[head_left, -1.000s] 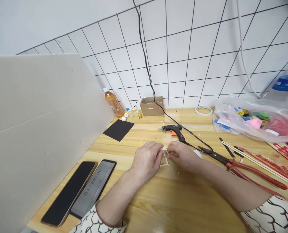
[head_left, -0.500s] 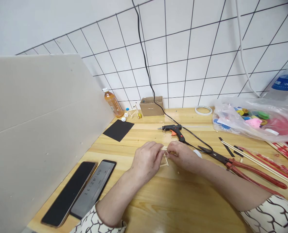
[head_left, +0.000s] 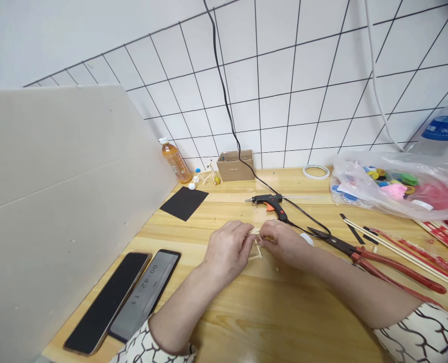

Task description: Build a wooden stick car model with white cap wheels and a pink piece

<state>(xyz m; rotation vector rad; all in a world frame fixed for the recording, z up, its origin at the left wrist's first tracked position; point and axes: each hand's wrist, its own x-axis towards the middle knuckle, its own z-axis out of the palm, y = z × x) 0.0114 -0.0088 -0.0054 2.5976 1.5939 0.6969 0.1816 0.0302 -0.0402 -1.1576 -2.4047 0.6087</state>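
Left hand (head_left: 227,249) and right hand (head_left: 286,244) pinch a small stick frame (head_left: 260,253), one corner seemingly joined, long sticks (head_left: 382,242) lying loose, the rest unclear.

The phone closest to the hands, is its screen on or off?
On: the phone shows big timer numbers on a grey screen.

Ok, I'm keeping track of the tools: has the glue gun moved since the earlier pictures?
No, the glue gun keeps its place relative to the cardboard box.
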